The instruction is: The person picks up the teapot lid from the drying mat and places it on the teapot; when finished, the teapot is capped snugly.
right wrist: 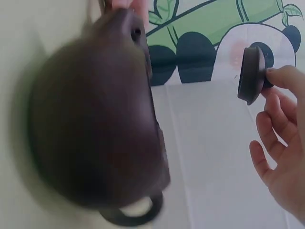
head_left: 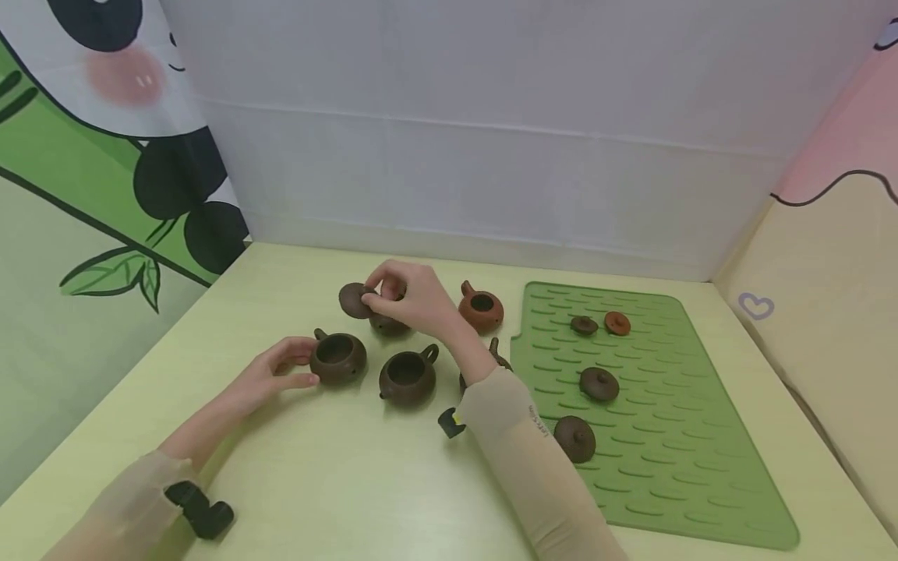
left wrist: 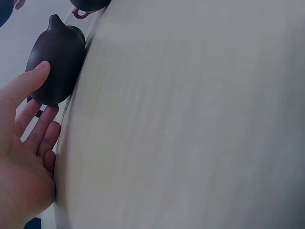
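Observation:
My left hand (head_left: 265,380) holds the side of a dark brown teapot (head_left: 344,372), which stands lidless on the table. The left wrist view shows the thumb against the pot's body (left wrist: 59,71) and fingertips at its other side. Thumb and fingertips of my right hand (head_left: 417,298) pinch a dark brown teapot lid (head_left: 355,301), raised and tipped on edge. That hand partly covers another brown teapot (head_left: 388,326). In the right wrist view the lid (right wrist: 250,76) shows edge-on, its other fingers loosely bent.
A lidless brown teapot (head_left: 414,396) stands in the middle, a reddish one (head_left: 491,318) farther back. My right sleeve partly hides another dark teapot (head_left: 500,360). On the green mat (head_left: 673,483) at the right lie several lids, one of them orange-red (head_left: 617,323).

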{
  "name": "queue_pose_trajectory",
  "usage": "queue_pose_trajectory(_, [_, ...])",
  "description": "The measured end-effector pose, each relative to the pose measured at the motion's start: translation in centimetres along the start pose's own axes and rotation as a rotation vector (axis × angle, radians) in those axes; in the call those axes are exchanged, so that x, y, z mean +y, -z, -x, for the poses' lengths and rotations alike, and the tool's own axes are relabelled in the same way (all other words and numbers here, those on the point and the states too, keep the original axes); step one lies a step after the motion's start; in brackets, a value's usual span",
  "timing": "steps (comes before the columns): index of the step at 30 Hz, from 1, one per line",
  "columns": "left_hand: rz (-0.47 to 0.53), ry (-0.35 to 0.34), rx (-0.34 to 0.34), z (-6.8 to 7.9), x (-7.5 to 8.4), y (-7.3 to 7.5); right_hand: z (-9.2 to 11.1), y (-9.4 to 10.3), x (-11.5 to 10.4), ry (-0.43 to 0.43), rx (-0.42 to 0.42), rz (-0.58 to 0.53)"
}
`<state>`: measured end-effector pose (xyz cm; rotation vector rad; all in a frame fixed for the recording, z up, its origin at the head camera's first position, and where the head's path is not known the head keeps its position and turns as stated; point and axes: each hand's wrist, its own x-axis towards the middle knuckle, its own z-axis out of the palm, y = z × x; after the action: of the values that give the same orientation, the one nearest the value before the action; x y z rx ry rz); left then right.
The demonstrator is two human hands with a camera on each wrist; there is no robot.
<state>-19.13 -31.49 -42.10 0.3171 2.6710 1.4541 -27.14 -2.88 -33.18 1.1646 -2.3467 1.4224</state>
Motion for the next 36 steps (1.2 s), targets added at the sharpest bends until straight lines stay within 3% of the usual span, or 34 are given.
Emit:
queue_pose_trajectory(7, [-0.009,-0.009,-0.001,0.0,0.0,0.1,0.3,-3.6,0.0,-0.128,0.02,-0.147])
queue_pose_trajectory(12, [-0.022,0.022,-0.013,0.1,0.2,0.1,0.7,-5.4,0.6,-0.163,-0.005,-0.186])
queue_pose_trajectory(17, [-0.045,0.062,-0.02,0.1,0.3,0.2,1.0,-6.3,0.7,-0.173,-0.035,-0.154])
queue_pose_trajectory(24, [-0.046,0.057,-0.018,0.1,0.2,0.3,0.9,-6.7,0.6,-0.168,-0.106,-0.079])
queue_pose_trajectory(36, [-0.05,0.045,-0.023,0.2,0.5,0.3,1.0,-7.1,0.8,-0.196,-0.155,-0.022])
